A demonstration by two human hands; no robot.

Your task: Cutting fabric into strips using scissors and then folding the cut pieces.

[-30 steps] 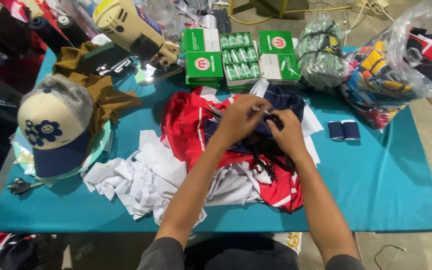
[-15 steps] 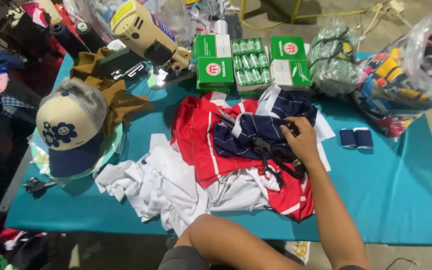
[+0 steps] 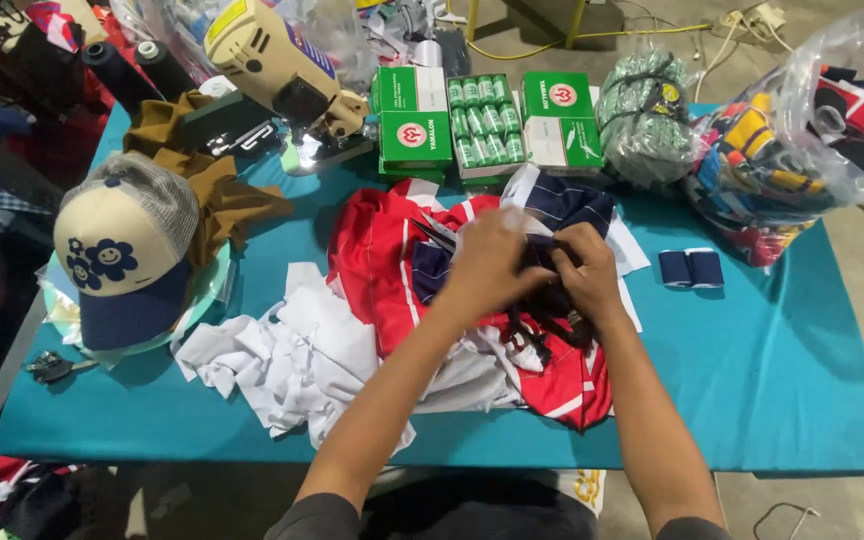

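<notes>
Both hands meet over a pile of cloth pieces in the middle of the teal table (image 3: 782, 400). My left hand (image 3: 492, 262) and my right hand (image 3: 584, 272) pinch a navy striped fabric piece (image 3: 564, 206) with a white edge, held just above red fabric pieces (image 3: 374, 262) with white stripes. Dark straps hang below my right hand. What lies between the fingers is partly hidden by the hands.
White cloth scraps (image 3: 292, 355) lie front left. A cream and navy cap (image 3: 122, 255) sits at the left, scissors (image 3: 52, 368) near the edge. A cutting machine (image 3: 272, 65), green boxes (image 3: 414, 128), thread spools (image 3: 482, 122) and plastic bags (image 3: 802, 140) line the back. Navy folded piece (image 3: 690, 267) at right.
My left hand, out of view half a second ago, has come back onto the navy fabric beside my right hand.
</notes>
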